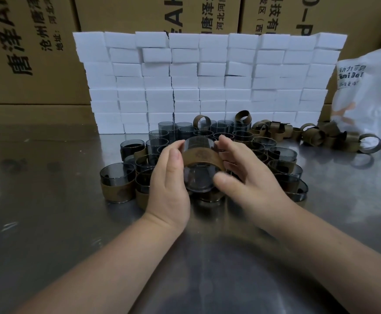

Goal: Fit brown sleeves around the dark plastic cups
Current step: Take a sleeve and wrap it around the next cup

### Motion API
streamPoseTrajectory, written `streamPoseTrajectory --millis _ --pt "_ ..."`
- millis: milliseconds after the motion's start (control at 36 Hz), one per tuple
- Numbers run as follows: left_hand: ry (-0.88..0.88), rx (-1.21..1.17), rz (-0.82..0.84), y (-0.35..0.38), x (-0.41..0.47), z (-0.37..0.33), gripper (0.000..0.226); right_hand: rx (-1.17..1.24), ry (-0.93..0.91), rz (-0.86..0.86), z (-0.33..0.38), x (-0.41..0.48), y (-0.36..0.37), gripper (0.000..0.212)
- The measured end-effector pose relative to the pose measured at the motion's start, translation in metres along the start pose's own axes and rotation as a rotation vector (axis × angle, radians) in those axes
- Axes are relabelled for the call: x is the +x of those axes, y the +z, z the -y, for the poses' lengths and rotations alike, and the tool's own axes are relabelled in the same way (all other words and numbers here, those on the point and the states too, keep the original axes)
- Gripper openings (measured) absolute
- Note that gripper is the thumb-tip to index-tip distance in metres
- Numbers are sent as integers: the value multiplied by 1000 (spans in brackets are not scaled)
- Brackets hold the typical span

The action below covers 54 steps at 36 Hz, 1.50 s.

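A dark see-through plastic cup [199, 177] lies tilted between my two hands, its base toward me, with a brown sleeve [202, 154] wrapped around its middle. My left hand [169, 177] cups its left side and my right hand [237, 171] presses its right side, thumb near the base. Behind and around them stand several dark cups [282, 154], some bare, some with sleeves, such as the sleeved cup [117, 181] at the front left. Loose brown sleeves [321, 137] lie in a heap at the back right.
A wall of stacked white foam blocks [207, 80] stands behind the cups. Printed cardboard boxes [30, 48] rise behind it. A white plastic bag [370, 91] sits at the right. The shiny metal table [49, 223] spreads toward me.
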State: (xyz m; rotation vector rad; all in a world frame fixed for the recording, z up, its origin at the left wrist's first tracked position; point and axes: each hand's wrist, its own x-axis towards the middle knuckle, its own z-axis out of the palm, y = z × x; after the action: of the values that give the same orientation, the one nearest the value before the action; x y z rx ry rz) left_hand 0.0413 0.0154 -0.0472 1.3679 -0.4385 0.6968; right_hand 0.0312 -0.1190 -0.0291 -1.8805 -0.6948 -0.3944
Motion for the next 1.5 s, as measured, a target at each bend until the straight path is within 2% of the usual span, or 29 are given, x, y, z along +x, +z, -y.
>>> streamPoseTrajectory --millis 56,167,222,306,500,639,806,1056,1333,1500 --pt "35 15 9 0 -1 0 45 52 3 -54 1 -1 1 46" --pt "73 147 63 1 -6 -2 38 86 42 -99 -1 -1 1 51" --pt "85 190 105 2 -8 -2 36 147 46 -72 -1 -1 1 43" --pt "108 232 147 3 -11 -1 34 77 -10 -73 -1 -2 4 30" --pt "86 240 270 3 -11 -2 39 -110 -150 -156 -4 -3 -1 25" --pt "24 187 284 3 -12 -3 45 -187 -179 -154 -3 -4 -1 20" --pt "-14 167 273 3 -12 -6 39 -246 -179 -134 -1 -4 -2 23" --pt "41 219 244 4 -11 -10 39 -236 -196 -129 0 -5 -1 22" --pt "55 226 251 4 -11 -8 28 -229 -184 -128 1 -5 -2 24" --pt "63 218 245 4 -11 -8 34 -226 -190 -133 1 -6 -2 26"
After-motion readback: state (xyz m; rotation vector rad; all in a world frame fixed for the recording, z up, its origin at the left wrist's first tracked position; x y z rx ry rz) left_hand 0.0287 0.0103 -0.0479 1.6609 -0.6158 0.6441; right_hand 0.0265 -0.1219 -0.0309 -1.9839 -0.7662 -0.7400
